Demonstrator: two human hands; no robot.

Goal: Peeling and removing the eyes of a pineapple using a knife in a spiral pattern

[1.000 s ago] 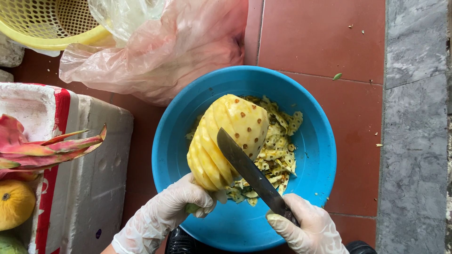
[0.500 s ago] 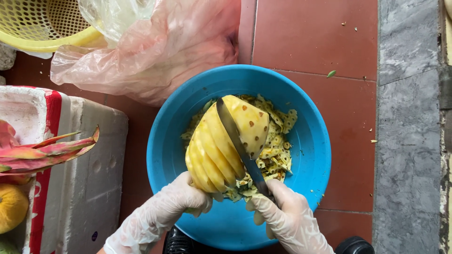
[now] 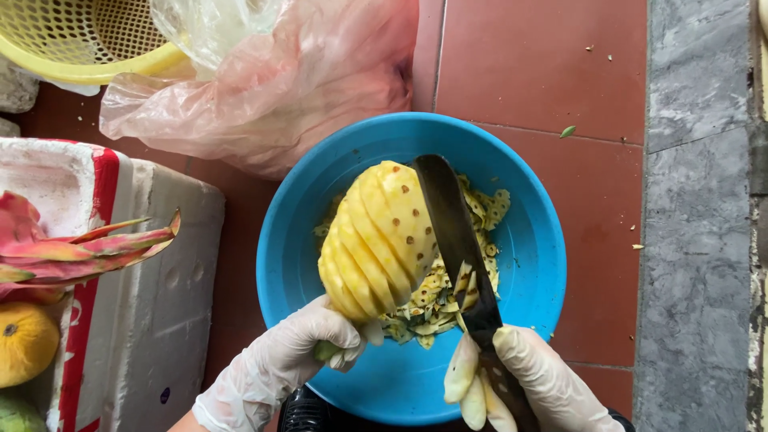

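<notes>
Two gloved hands are in view, both at the near edge of the frame. The left hand (image 3: 276, 360) has its fingers curled tightly around the base of one peeled pineapple (image 3: 378, 240), holding it tilted above one blue basin (image 3: 528, 240). The fruit is yellow, cut with spiral grooves on its left side, with brown eyes remaining on its right side. The right hand (image 3: 528, 382) is wrapped closed around the handle of one knife (image 3: 450, 232); the dark blade runs away from the person and lies against the right side of the pineapple. Strips of pale trimmings hang at the fingers of that hand.

One heap of pineapple trimmings (image 3: 448, 308) lies in the basin beneath and to the right of the fruit. The basin sits on red floor tiles (image 3: 536, 64).

To the left stands one white foam box (image 3: 152, 320) with a red stripe. On it lie one pink dragon fruit (image 3: 56, 256) and one orange-yellow round fruit (image 3: 24, 344); a green fruit is partly visible at the bottom corner.

Farther off, one crumpled pink plastic bag (image 3: 304, 80) touches the far rim of the basin. Beyond it, at top left, is one yellow perforated basket (image 3: 80, 36). A grey stone strip (image 3: 696, 200) runs along the right.
</notes>
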